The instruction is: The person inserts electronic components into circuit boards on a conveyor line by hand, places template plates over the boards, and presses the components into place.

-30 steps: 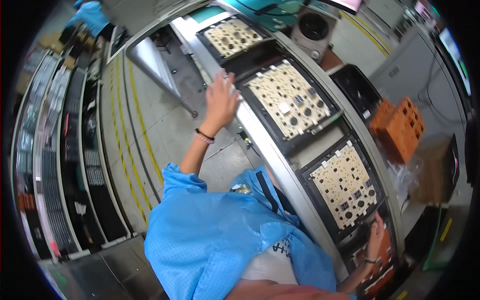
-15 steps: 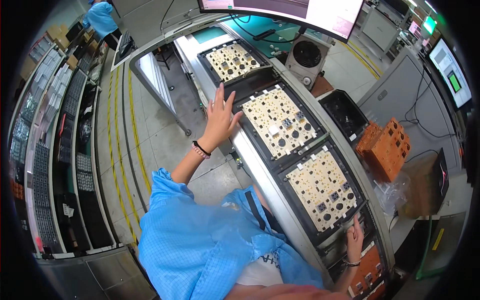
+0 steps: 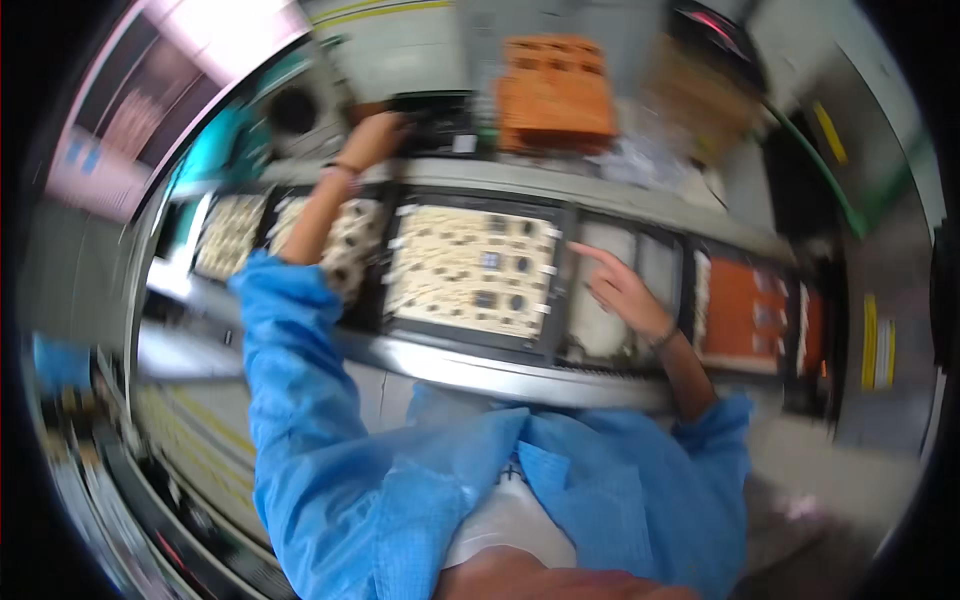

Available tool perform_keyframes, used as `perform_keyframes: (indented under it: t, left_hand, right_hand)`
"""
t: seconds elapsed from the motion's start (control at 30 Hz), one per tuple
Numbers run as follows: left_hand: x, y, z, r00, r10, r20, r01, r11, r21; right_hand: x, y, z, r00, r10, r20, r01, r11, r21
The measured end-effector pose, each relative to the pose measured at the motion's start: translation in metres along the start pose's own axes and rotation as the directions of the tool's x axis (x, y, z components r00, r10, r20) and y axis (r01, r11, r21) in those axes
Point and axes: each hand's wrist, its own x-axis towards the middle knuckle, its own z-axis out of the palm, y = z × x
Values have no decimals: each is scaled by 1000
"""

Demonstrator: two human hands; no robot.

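Reaching hands: left [image 3: 372, 135] at seemingly black tray [image 3: 432, 112], right [image 3: 625, 293] over a flat pale panel [image 3: 612, 290].

Both arms are out in loose blue sleeves. The left arm is stretched way forward and up, left hand [image 3: 375, 135] at the far end with a dark band on the wrist — it's too blurred to tell how its fingers sit. The right hand [image 3: 625, 292] is closer in, index finger pointing left, other fingers loosely curled — wrist band there too.
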Motion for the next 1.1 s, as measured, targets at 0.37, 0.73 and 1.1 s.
perform_keyframes:
  t: [0.37, 0.73, 1.1]
  left_hand:
    - [30, -51, 43, 955, 67, 288, -81, 996, 37]
    - [7, -17, 29, 998, -39, -46, 30, 985, -171]
    - [-32, 115, -48, 976, 217, -10, -206, 907, -368]
  right_hand:
    - [8, 4, -5, 994, 105, 36, -110, 881, 460]
    - [2, -20, 15, 989, -130, 66, 146, 878, -456]
    - [55, -21, 36, 452, -386, 804, 825, -160, -541]
